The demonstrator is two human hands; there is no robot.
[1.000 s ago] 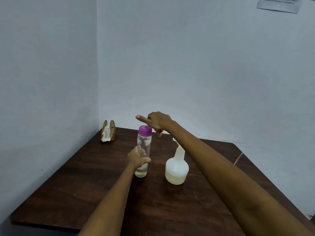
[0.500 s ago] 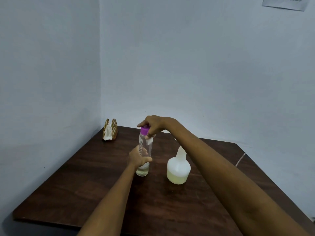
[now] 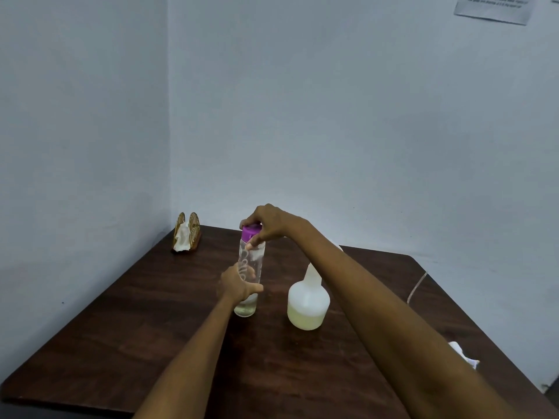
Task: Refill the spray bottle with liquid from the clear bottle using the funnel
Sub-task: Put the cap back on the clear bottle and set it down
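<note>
A tall clear bottle (image 3: 253, 261) with a purple cap (image 3: 251, 230) stands upright on the dark wooden table (image 3: 169, 328). My left hand (image 3: 237, 286) grips the bottle's lower body. My right hand (image 3: 269, 223) reaches over from the right, its fingers curled round the purple cap. To the right stands a white translucent spray bottle (image 3: 308, 302) with pale yellowish liquid in its base; its top is partly hidden behind my right forearm. No funnel is visible.
A wooden napkin holder (image 3: 186, 232) with white napkins sits at the table's far left corner by the wall. A crumpled white tissue (image 3: 462, 356) lies near the right edge. A thin cord (image 3: 419, 285) hangs over the far right edge.
My right hand came down from above the bottle, where it hovered with a finger extended, and now closes on the purple cap. My left hand keeps its hold on the bottle.
</note>
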